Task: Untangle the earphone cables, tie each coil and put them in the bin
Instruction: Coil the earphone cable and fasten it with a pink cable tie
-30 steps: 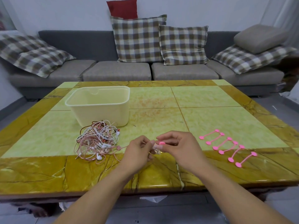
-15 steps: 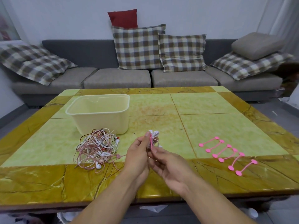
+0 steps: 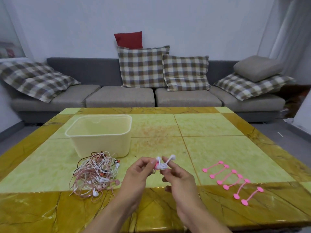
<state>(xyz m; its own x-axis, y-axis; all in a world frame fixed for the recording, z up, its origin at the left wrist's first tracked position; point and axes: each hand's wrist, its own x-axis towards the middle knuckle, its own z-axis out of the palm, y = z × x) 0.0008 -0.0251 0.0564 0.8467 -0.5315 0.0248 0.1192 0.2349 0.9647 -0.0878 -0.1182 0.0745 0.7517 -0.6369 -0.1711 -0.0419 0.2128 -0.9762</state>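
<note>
From the head view, I am holding one small white earphone coil [image 3: 161, 164] up over the desk [image 3: 218, 148], between both hands. My left hand [image 3: 139, 172] is pinching the coil's left side, where a pink tie [image 3: 156, 165] is wrapping it; the fingers [image 3: 148, 163] are curled in on it. My right hand [image 3: 176, 175] is gripping the coil from the right, forefinger raised along it, the other fingers curled. Whether the tie is fully fastened I cannot tell.

I am judging that this is the first coil, nearly tied, and it is not yet going into the bin [image 3: 101, 132], which is standing behind the hands with nothing visible inside. Just in front of the bin, the tangled pile of pink and white earphones [image 3: 96, 174] is lying on the desk, still knotted together. To my right, six spare pink ties [image 3: 233, 180] are lying in a row. So most of the work is remaining: untangling, coiling and tying the rest.
</note>
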